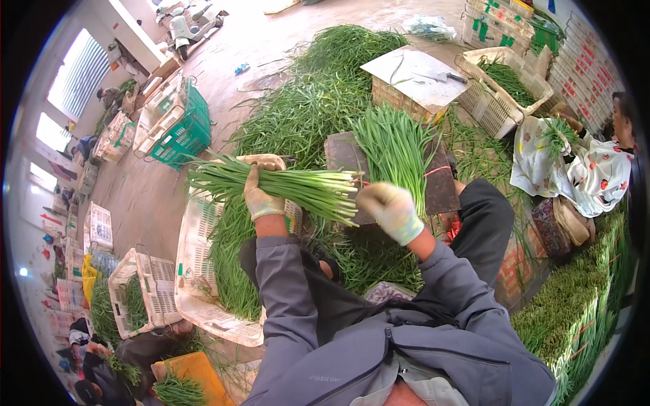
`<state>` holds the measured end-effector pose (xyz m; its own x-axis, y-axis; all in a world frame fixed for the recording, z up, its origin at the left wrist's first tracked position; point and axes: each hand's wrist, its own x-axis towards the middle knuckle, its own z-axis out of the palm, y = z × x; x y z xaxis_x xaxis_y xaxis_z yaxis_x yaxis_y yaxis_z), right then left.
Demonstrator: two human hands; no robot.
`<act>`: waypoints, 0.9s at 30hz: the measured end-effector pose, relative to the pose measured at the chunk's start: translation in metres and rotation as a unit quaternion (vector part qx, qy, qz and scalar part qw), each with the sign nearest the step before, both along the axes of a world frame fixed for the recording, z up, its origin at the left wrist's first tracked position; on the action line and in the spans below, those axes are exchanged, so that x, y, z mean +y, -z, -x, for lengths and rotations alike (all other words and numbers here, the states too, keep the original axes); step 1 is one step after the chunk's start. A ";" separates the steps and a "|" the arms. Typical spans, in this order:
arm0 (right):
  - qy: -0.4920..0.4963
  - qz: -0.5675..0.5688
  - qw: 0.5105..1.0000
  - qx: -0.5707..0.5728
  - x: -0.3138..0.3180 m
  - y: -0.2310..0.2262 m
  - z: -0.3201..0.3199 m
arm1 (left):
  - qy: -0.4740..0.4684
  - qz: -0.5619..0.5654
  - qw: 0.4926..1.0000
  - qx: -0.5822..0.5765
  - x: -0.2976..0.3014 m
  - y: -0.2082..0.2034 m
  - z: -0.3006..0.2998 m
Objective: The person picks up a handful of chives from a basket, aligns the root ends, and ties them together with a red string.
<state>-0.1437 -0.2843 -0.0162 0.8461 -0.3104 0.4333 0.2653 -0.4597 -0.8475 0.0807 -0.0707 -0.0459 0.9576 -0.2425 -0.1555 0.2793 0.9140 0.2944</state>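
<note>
My left hand, in a pale glove, is closed around a bunch of long green chives. The pale stem ends point right and the leaf tips left. Just right of those stem ends is my right hand, also gloved and blurred; its fingers cannot be made out clearly. Beyond it a second bunch of chives lies on a dark board in front of me. A thin red tie shows at the right of that bunch.
Loose chives are heaped beyond the board. A knife rests on a white-topped crate. White crates with greens stand left and far right. Tied bunches line the right side. Another person sits at right.
</note>
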 end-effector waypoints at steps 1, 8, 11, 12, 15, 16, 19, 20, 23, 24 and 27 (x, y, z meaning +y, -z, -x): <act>0.033 0.028 0.999 -0.004 -0.011 -0.007 -0.004 | 0.000 -0.002 1.000 -0.026 0.001 -0.003 0.002; -0.078 -0.040 0.984 0.158 -0.031 0.005 -0.018 | 0.016 -0.041 0.991 -0.128 -0.003 -0.017 0.018; -0.040 0.082 0.975 0.202 -0.044 0.071 0.005 | -0.004 -0.059 0.992 -0.110 0.009 -0.025 0.012; -0.051 0.199 0.951 0.230 -0.050 0.097 0.019 | 0.001 -0.056 0.993 -0.108 0.009 -0.026 0.012; -0.326 0.342 0.713 0.518 -0.041 0.105 0.041 | -0.007 0.044 0.996 -0.078 0.016 -0.031 0.012; -0.281 0.295 0.813 0.417 -0.039 0.098 0.044 | -0.008 0.042 0.996 -0.077 0.016 -0.034 0.013; -0.062 0.035 0.980 0.186 -0.021 0.059 0.025 | 0.014 0.067 0.997 -0.043 0.018 -0.027 0.015; -0.037 0.007 0.985 0.166 -0.017 0.036 0.013 | 0.018 0.063 0.997 -0.047 0.017 -0.023 0.013; -0.002 0.040 0.999 0.034 -0.002 0.010 -0.019 | 0.011 -0.113 0.994 -0.005 0.007 -0.009 0.005; 0.004 0.069 0.998 -0.011 0.003 0.008 -0.030 | 0.000 -0.116 0.993 0.009 0.007 -0.004 0.000; 0.020 0.035 0.997 0.060 -0.002 0.029 -0.044 | -0.001 -0.135 0.990 0.029 -0.012 -0.003 0.008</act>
<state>-0.0995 -0.2863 -0.0453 0.8807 -0.3173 0.3518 0.1449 -0.5265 -0.8377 0.0728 -0.0826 -0.0428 0.9455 -0.1829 -0.2693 0.3015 0.8040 0.5125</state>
